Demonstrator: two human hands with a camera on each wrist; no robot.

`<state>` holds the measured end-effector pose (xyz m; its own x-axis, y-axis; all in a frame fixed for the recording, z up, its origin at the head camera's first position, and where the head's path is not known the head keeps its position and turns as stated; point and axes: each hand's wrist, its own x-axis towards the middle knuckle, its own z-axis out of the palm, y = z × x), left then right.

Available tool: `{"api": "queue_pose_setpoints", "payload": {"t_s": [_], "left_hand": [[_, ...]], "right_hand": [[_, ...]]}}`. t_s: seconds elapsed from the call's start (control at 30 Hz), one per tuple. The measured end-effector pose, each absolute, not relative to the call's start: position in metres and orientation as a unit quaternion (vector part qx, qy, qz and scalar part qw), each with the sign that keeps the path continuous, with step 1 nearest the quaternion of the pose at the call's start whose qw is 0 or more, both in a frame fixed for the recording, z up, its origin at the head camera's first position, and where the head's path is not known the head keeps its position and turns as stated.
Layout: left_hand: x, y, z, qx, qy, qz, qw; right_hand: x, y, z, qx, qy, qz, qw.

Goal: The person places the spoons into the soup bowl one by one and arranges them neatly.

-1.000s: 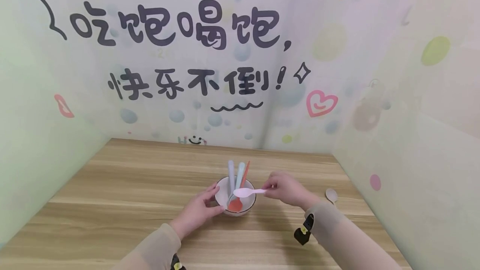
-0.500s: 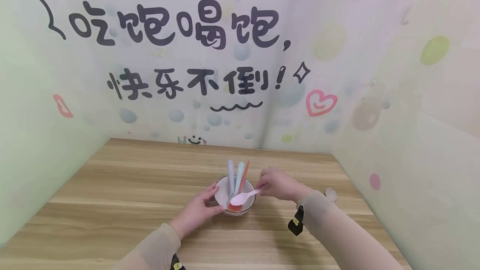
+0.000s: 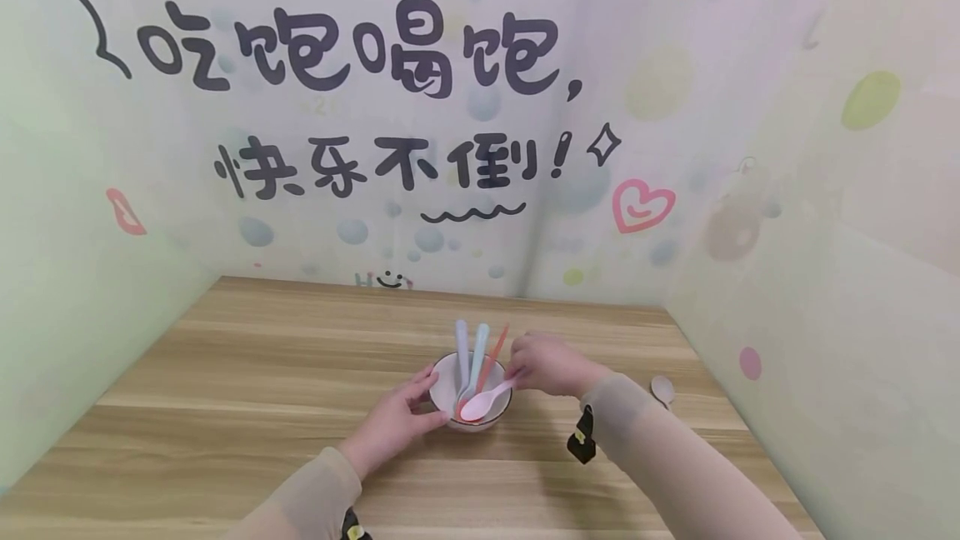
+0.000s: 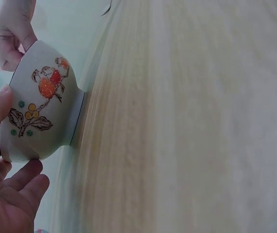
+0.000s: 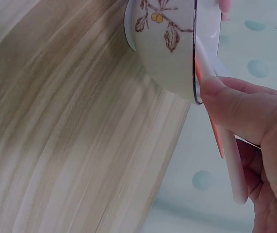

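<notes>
A white bowl (image 3: pixel 445 382) with a dark rim stands on the table; painted fruit and leaves show on the bowl (image 4: pixel 56 104) in the left wrist view. My left hand (image 3: pixel 393 427) holds it at its left side, thumb and fingers spread round the wall. Inside lean a lavender-handled utensil (image 3: pixel 462 347), a light-blue-handled utensil (image 3: pixel 479 348) and an orange spoon (image 3: pixel 492 355). Between thumb and fingers my right hand (image 3: pixel 553 363) pinches a pale pink spoon (image 3: pixel 480 404), its head low over the bowl's inside. The pink spoon partly covers the orange one's head.
A metal-coloured spoon (image 3: pixel 663 390) lies on the wooden table (image 3: pixel 300 373) near its right edge. Printed walls (image 3: pixel 420 257) with dark lettering close in the table behind and at both sides.
My right hand has moved left and brought the pink spoon's head down into the bowl. The orange spoon's handle has swung to the right. My left hand stays put.
</notes>
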<state>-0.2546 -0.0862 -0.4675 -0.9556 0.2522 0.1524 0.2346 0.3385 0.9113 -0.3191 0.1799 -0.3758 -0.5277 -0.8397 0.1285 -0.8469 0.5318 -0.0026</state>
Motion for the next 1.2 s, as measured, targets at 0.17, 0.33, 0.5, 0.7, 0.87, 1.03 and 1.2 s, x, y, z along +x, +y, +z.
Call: {"api": "queue_pose_setpoints", "payload": {"t_s": [0.17, 0.33, 0.5, 0.7, 0.87, 1.03, 1.2], "left_hand": [[-0.255, -0.086, -0.467, 0.15, 0.817, 0.557, 0.011], [-0.254, -0.086, -0.467, 0.152, 0.813, 0.562, 0.014], [-0.254, -0.086, -0.467, 0.148, 0.814, 0.561, 0.014], [-0.254, -0.086, -0.467, 0.15, 0.811, 0.565, 0.012], [-0.254, -0.086, -0.467, 0.151, 0.81, 0.566, 0.012], [-0.253, -0.086, -0.467, 0.152, 0.813, 0.562, 0.01], [-0.254, -0.086, -0.467, 0.149, 0.812, 0.564, 0.01]], "right_hand": [[-0.32, 0.177, -0.377, 0.466, -0.884, 0.013, 0.048], [-0.322, 0.175, -0.38, 0.451, -0.891, -0.001, 0.051], [-0.321, 0.172, -0.378, 0.451, -0.89, -0.023, 0.058], [-0.319, 0.17, -0.375, 0.463, -0.883, -0.042, 0.065], [-0.318, 0.169, -0.376, 0.477, -0.873, -0.057, 0.084], [-0.318, 0.168, -0.38, 0.474, -0.871, -0.08, 0.097], [-0.319, 0.166, -0.385, 0.469, -0.873, -0.084, 0.104]]}}
